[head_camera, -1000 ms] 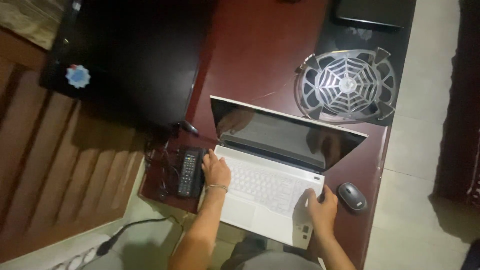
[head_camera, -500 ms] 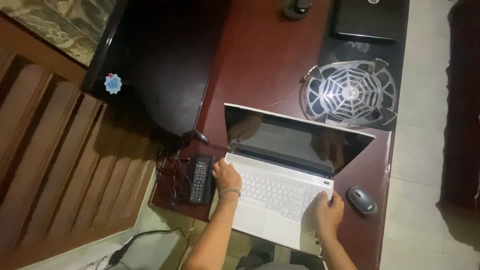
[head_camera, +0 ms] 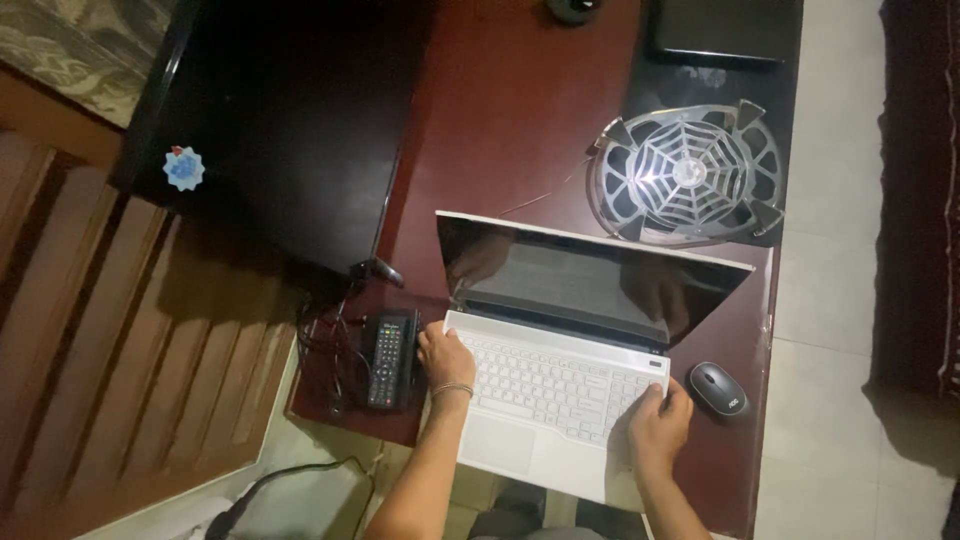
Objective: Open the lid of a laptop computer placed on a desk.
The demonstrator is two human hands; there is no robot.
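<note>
Left hand (head_camera: 445, 358), right hand (head_camera: 660, 425) gripping laptop (head_camera: 545, 400) edges.

The laptop (head_camera: 555, 400) sits on the bench (head_camera: 500, 120) before me, my left hand (head_camera: 445, 358) at its left edge, my right hand (head_camera: 658, 428) at its right. A remote (head_camera: 388, 360) lies just left, a mouse (head_camera: 718, 388) just right, and a cooling fan stand (head_camera: 688, 172) lies behind the screen.
</note>
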